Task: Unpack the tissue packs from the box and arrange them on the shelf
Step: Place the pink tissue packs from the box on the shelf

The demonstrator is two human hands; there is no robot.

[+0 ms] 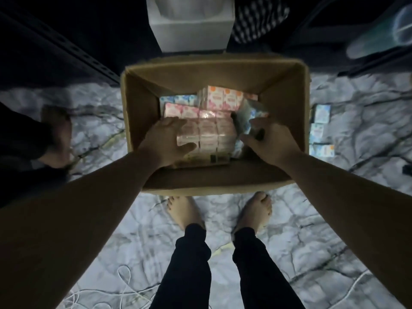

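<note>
My forearms fill the lower corners of the frame, reaching up into the open cardboard box (214, 74) at frame centre; my bare feet stand just below it on a marbled floor (312, 230).

My left hand (166, 141) lies spread, fingers relaxed, on the left end of a film-wrapped pink tissue pack (208, 134) at the near side of the box; it presses rather than grips. My right hand (265, 141) has fingers curled round a blue-patterned pack (252, 114) standing tilted at the right of the box, just beside the pink one.

More packs lie beyond, toward the far wall of the box. A few blue packs (321, 130) sit on the floor at right centre, outside the box. The shelf framing (89, 56) shows dimly at upper left.

Assessment: the packs should be light and compressible, their plastic wrap slippery. Best hold is across both short ends, squeezing gently; gripping by the film risks tearing or slipping.
</note>
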